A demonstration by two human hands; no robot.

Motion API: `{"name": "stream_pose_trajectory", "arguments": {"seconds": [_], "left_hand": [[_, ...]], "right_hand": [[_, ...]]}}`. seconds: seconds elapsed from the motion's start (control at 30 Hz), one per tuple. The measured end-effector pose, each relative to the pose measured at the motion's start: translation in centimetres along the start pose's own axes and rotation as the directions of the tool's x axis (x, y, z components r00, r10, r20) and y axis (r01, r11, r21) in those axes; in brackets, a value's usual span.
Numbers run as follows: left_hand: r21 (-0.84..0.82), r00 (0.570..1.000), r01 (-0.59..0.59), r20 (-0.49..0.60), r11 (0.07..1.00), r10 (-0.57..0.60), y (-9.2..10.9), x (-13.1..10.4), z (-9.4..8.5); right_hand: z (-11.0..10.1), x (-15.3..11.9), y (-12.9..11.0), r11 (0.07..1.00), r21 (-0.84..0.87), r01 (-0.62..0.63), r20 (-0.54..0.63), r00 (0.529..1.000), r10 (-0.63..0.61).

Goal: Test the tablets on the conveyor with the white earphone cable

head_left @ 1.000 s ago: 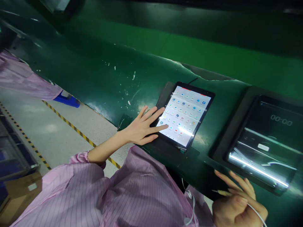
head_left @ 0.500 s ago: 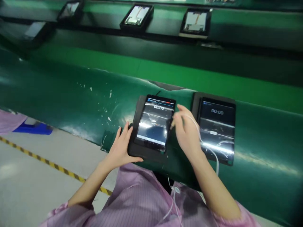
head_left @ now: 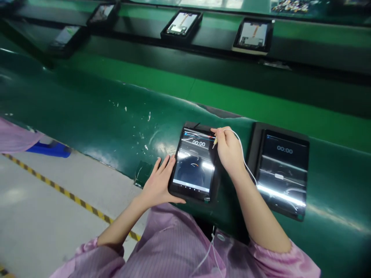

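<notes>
A black tablet (head_left: 193,170) lies on a dark pad (head_left: 216,185) at the bench's near edge, its lit screen reading 00:00. Against its left side rest the spread fingers of my left hand (head_left: 160,183), the thumb stretched along the bottom edge. My right hand (head_left: 230,150) pinches a slim, pen-like piece with a yellowish tip (head_left: 215,143), pointed at the tablet's upper right edge. Whether the tip touches the tablet I cannot tell. From this hand a white cord (head_left: 242,154) loops down behind the forearm. A second tablet (head_left: 284,173), also showing 00:00, lies to the right.
Beyond the green bench (head_left: 95,112) runs a green line carrying opened devices, among them one in a dark tray (head_left: 182,25) and another (head_left: 252,35). A person's pink sleeve (head_left: 17,135) and a blue object (head_left: 48,148) are at left. Yellow-black tape (head_left: 69,197) crosses the floor.
The tablet has shifted left and toward me on its pad, which now shows above and right of it. My right hand has brought the tip up to the tablet's upper right edge. The view shifted.
</notes>
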State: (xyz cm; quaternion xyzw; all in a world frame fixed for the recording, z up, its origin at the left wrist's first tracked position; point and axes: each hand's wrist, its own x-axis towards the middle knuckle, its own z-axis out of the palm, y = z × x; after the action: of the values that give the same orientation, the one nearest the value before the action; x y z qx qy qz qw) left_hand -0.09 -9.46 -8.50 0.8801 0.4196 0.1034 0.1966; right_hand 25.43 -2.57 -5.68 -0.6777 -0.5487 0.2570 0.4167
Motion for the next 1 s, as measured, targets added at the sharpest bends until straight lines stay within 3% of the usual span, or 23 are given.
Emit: {"name": "stream_pose_trajectory", "arguments": {"seconds": [0.1, 0.17, 0.23, 0.37, 0.43, 0.5, 0.57, 0.63, 0.77, 0.87, 1.0], "left_hand": [[-0.015, 1.000, -0.004, 0.010, 1.000, 0.004, -0.1, 0.0, 0.0], [-0.022, 1.000, -0.001, 0.019, 1.000, 0.001, -0.2, 0.0, 0.0], [-0.030, 1.000, 0.014, 0.017, 0.999, -0.014, -0.3, -0.1, -0.1], [-0.023, 0.999, 0.054, -0.001, 0.998, -0.054, 0.0, -0.1, -1.4], [-0.019, 0.999, 0.024, -0.035, 1.000, -0.024, 1.0, 0.4, -2.1], [-0.060, 0.995, -0.056, -0.087, 0.997, 0.051, 3.2, 1.6, -2.4], [-0.157, 0.986, -0.146, -0.104, 0.977, 0.131, 6.6, 3.5, -1.6], [-0.261, 0.985, -0.175, -0.041, 0.949, 0.170, 10.4, 5.9, 0.1], [-0.274, 0.977, -0.015, 0.200, 0.961, 0.073, 16.2, 10.8, 3.7], [-0.250, 0.963, 0.028, 0.267, 0.968, 0.041, 17.4, 12.5, 4.6], [-0.301, 0.963, 0.099, 0.270, 0.949, -0.015, 17.1, 11.7, 4.2]], "right_hand": [[0.1, -0.2, -0.2, 0.999, 0.047, 0.025, 0.042, 0.999, -0.027], [-1.4, -0.2, 0.0, 0.995, 0.096, 0.023, -0.017, 1.000, -0.022], [-4.5, -0.3, 0.3, 0.998, 0.065, 0.000, -0.108, 0.994, 0.007], [-13.2, -0.4, 2.5, 0.988, -0.092, -0.126, -0.310, 0.946, 0.092], [-16.8, 0.1, 4.5, 0.973, -0.103, -0.206, -0.370, 0.916, 0.155], [-18.9, 1.4, 6.9, 0.961, -0.093, -0.259, -0.366, 0.907, 0.209], [-19.8, 3.2, 9.1, 0.959, -0.084, -0.271, -0.330, 0.916, 0.230], [-19.7, 5.2, 10.8, 0.965, -0.072, -0.253, -0.282, 0.933, 0.224], [-19.2, 7.2, 12.5, 0.982, -0.035, -0.186, -0.178, 0.968, 0.177], [-18.9, 6.4, 12.8, 0.989, 0.025, -0.146, -0.136, 0.980, 0.148], [-17.8, 2.7, 12.4, 0.984, 0.104, -0.143, -0.087, 0.985, 0.152]]}}
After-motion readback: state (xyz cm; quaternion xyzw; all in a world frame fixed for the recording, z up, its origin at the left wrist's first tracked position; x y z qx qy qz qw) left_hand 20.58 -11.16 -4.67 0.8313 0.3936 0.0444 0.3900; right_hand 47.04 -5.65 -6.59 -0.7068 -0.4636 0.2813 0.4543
